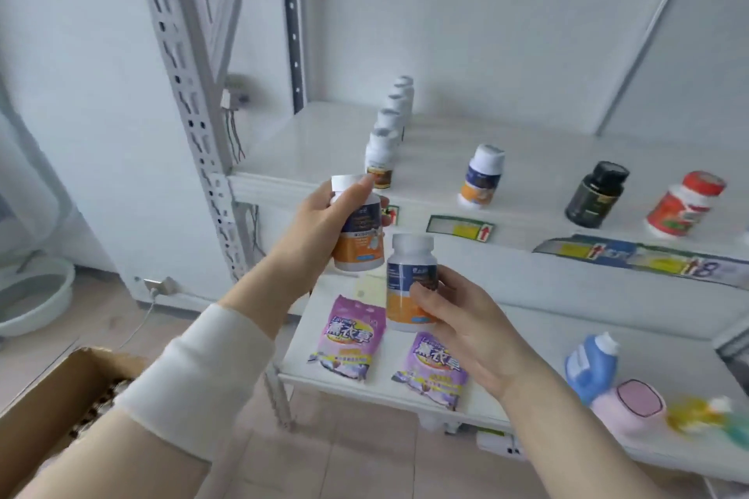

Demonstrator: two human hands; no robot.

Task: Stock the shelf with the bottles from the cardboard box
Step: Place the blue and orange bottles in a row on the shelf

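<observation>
Left hand (320, 223) and right hand (454, 312) each closed round blue-orange supplement bottle, below upper shelf (527, 158) edge. Probably same product as lone matching bottle (482, 176); set upright behind it.

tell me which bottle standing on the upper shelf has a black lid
The dark black-bodied bottle with the black lid, between the white-lidded blue-and-orange bottle and the red-lidded red bottle; every other lid there is white or red.
</observation>
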